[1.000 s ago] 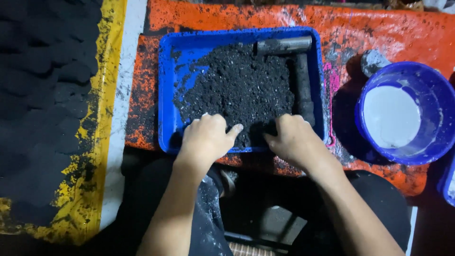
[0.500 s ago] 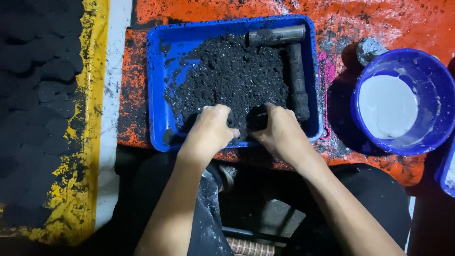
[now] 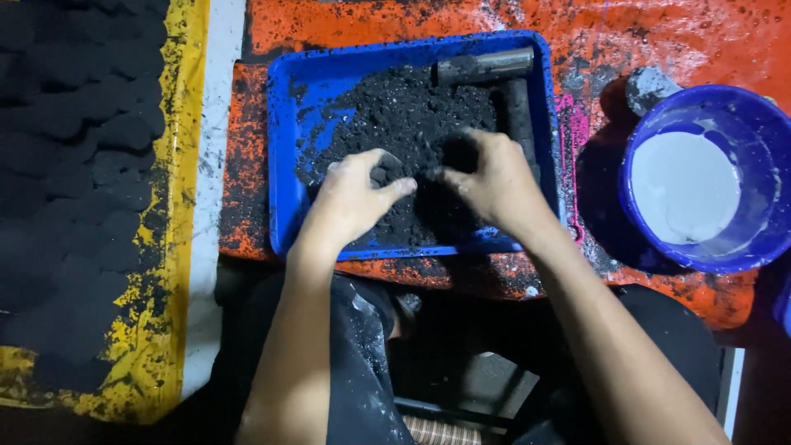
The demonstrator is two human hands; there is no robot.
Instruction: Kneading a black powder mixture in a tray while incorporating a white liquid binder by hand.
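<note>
Hands have moved up from the near rim of the blue tray (image 3: 284, 165) since half a second ago and now sit over the middle of the black crumbly mix (image 3: 395, 115). Your left hand (image 3: 354, 202) is curled, its fingers (image 3: 400, 188) clenched round a small dark lump of the mix (image 3: 383, 171) taken from the heap. Your right hand (image 3: 494, 185) is cupped in the heap beside it, fingers bent into the loose material; whether it grips any you cannot tell. A dark metal cylinder tool (image 3: 486, 66) lies at the tray's far right corner, where it lay before. The blue bucket (image 3: 766, 132) with pale grey liquid stands on the orange sheet (image 3: 659, 33) to your right, well apart from both hands.
</note>
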